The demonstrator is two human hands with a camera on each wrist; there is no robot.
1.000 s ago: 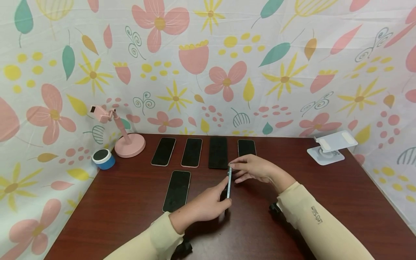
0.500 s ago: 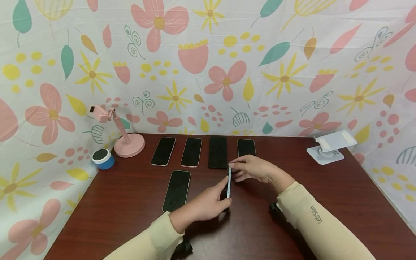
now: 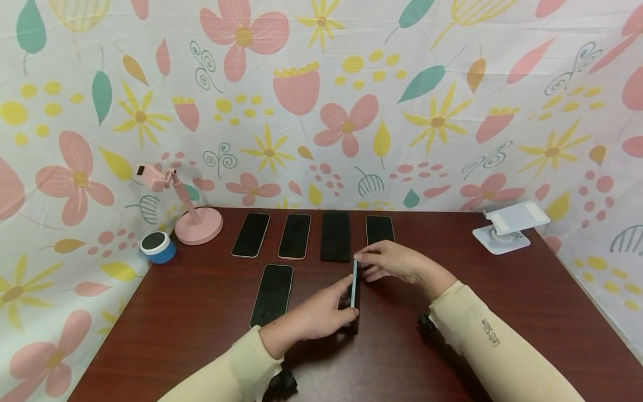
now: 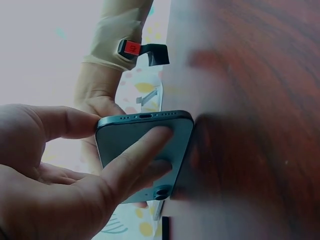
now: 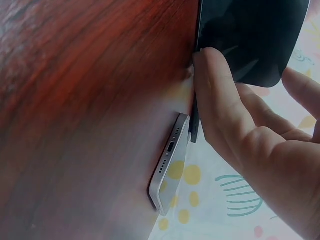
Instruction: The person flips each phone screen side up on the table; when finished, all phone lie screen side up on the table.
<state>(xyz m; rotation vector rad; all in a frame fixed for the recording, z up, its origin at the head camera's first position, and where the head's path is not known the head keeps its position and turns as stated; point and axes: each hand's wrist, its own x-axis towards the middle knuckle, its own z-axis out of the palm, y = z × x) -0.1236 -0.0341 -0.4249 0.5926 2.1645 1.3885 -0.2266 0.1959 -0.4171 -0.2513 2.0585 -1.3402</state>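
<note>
A smartphone with a pale blue back stands on its long edge, held between both hands. At its near end my left hand grips it; in the left wrist view the thumb is at the port-end corner and the fingers lie across the back. My right hand holds the far end by its corners, its fingers reaching down close to the table in the right wrist view, where the dark screen shows. Another phone lies screen up, left of my left hand.
Along the back of the brown table lie several phones, including a black one and one partly behind my right hand. A pink stand and a blue jar are at left, a white stand at right.
The held phone has tilted slightly, with more of its dark lower part showing right of the top edge. Both hands stay nearly in place; the head view has shifted slightly.
</note>
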